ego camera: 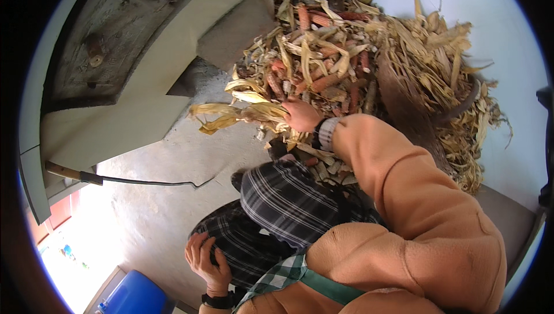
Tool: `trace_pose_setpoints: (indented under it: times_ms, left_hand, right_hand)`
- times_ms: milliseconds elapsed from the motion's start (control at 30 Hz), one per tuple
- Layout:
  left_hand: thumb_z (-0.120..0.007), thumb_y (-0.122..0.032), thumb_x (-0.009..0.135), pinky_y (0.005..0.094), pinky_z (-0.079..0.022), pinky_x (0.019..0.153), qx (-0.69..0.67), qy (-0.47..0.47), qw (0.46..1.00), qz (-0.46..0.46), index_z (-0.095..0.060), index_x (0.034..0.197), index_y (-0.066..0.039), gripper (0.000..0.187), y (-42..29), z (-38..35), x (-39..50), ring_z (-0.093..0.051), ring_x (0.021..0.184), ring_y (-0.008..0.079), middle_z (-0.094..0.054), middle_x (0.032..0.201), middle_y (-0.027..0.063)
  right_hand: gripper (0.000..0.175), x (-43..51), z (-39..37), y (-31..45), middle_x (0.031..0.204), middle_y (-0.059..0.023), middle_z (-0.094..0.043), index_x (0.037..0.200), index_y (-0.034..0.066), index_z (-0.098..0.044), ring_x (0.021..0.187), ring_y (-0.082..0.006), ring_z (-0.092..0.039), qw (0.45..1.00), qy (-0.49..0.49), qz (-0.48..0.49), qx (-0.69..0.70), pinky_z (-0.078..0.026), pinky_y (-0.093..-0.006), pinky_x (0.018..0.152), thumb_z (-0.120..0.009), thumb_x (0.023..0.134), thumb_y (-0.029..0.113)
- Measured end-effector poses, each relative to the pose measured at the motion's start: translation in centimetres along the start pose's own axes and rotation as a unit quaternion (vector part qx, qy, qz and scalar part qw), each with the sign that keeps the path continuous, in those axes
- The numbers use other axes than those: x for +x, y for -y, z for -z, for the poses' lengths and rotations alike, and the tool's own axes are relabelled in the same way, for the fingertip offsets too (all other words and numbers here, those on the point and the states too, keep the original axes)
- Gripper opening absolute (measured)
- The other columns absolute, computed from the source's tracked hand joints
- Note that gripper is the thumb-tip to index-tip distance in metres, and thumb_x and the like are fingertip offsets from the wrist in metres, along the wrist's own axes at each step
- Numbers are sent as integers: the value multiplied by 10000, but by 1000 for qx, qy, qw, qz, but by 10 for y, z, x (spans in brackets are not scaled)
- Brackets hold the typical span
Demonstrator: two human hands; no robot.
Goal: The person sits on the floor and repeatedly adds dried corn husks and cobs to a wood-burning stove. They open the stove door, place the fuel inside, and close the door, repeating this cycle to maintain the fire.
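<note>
My right hand [304, 115] grips a bunch of dry corn husks [259, 112] at the near edge of a large heap. Their loose ends stick out to the left over the concrete floor [173, 154]. Around that hand lie reddish corn cobs [324, 82], jumbled with pale husks. My left hand [207, 258] rests on my knee in black plaid trousers [242, 223], fingers somewhat apart and nothing in it.
On the left, a tiled stove side [143, 115] bears a metal door [104, 41] with raised writing. A wooden-handled poker [147, 181] leans nearby. A grey slab [236, 32] stands by the heap. There is a blue barrel [136, 294] at lower left, and a pale wall [489, 54] at right.
</note>
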State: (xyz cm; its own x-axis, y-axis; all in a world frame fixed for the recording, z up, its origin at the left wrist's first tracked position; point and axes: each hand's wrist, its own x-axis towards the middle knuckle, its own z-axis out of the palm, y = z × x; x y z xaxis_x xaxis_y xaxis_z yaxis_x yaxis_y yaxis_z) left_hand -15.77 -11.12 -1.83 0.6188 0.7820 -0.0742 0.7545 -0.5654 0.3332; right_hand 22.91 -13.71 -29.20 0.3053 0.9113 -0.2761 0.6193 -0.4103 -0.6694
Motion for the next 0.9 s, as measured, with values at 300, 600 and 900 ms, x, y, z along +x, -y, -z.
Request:
trace_pose_setpoints:
  times_ms: [300,600,900]
  left_hand:
    - [-602,-132,724,531,-401,952,-1,14,1000,5,-652,909,-17,223,4,5,-3,-549,1067,401,-623,1038,168]
    - [-590,-165,740,532,-371,974,0,38,999,-1,-657,920,-54,221,10,4,0,-545,1083,362,-619,1076,127]
    - [-586,-129,762,536,-387,966,-2,37,999,5,-642,924,-21,203,4,7,-2,-529,1107,402,-614,1079,167]
  right_hand:
    - [195,119,-81,33,1193,-193,-562,964,27,-699,1282,-332,-400,978,12,-39,-205,-380,-463,1015,-617,800,92]
    - [643,94,14,-11,812,-143,-656,1452,156,-312,642,-273,-640,995,56,-75,-33,-532,-404,597,-608,883,103]
    - [413,17,35,-22,1175,-141,-582,1292,63,-517,1077,-240,-557,899,225,90,-364,-306,-503,1108,-582,884,75]
